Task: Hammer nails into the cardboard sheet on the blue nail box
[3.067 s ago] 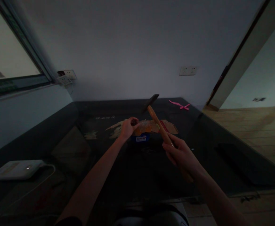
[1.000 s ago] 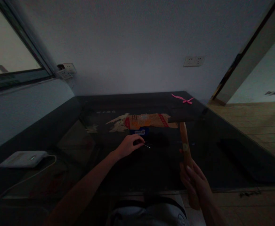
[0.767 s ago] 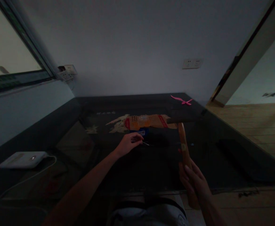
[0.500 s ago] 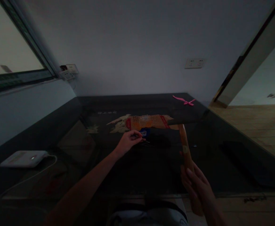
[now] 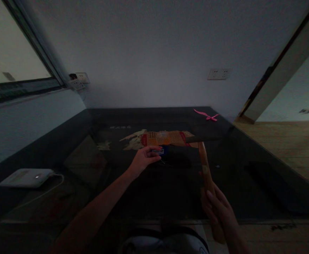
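Note:
My right hand (image 5: pixel 218 204) is wrapped round the wooden handle of a hammer (image 5: pixel 205 162); its dark head lies across the far end of the handle, above the table. My left hand (image 5: pixel 145 158) hovers low over the dark table with thumb and fingers apart. Just off its thumb tip is a thin shiny nail-like piece (image 5: pixel 163 162), too small to make out fully. Behind the fingertips sits a small blue packet (image 5: pixel 165 151) with a white label, partly covered by them. An orange and red package (image 5: pixel 167 137) lies beyond it.
A pink ribbon (image 5: pixel 210 117) lies at the far right of the glossy table (image 5: pixel 144 114). On the left is a white power bank (image 5: pixel 27 178) with a cable. A dark flat object (image 5: pixel 273 183) lies at right, and a small shiny bit (image 5: pixel 217 165) near the hammer.
My left fingers have parted from their pinch, and the thin piece now sits below the thumb tip. The hammer has shifted slightly left and down with my right hand.

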`<state>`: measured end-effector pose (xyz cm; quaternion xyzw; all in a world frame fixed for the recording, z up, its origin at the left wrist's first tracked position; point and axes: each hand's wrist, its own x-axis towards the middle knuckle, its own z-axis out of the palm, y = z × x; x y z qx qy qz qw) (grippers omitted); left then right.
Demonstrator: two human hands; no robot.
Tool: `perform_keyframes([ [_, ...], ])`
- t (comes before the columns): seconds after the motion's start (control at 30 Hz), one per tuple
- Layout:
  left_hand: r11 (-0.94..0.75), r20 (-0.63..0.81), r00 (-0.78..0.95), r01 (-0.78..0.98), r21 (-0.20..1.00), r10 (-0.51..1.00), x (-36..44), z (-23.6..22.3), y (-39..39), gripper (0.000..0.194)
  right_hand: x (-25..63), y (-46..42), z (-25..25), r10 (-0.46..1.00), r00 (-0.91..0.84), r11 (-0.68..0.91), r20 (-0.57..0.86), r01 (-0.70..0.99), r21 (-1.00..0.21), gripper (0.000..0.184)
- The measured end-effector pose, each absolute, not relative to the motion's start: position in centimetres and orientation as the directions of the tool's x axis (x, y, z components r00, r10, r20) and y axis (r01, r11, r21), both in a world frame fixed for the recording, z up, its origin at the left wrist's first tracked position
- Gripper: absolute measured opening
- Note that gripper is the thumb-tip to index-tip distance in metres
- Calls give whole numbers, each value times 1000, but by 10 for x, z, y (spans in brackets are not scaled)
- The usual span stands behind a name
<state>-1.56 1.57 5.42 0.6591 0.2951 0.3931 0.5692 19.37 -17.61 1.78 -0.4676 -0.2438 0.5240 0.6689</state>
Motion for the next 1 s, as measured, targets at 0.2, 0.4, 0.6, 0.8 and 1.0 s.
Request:
perform_keyframes([
  [0.2, -123, 165, 512, -114, 986, 843, -15, 58, 14, 11, 193, -175, 16, 942, 303, 9, -146, -456, -890, 54],
  [0.4, -79, 139, 413, -157, 984, 900, -16, 56, 15, 24, 194, -176, 14, 927, 341, 7, -157, -434, -901, 50],
  [0.6, -369, 356, 333, -25, 929, 873, -19, 71, 24, 28, 193, -177, 13, 917, 362, 4, -166, -425, -905, 46],
  [0.8, -538, 522, 194, 35, 842, 830, -5, 92, 72, 30, 193, -176, 18, 942, 307, 20, -134, -449, -893, 44],
  [1.0, -638, 625, 148, 54, 769, 766, 15, 87, 117, 23, 194, -175, 12, 930, 338, 10, -145, -416, -909, 51],
])
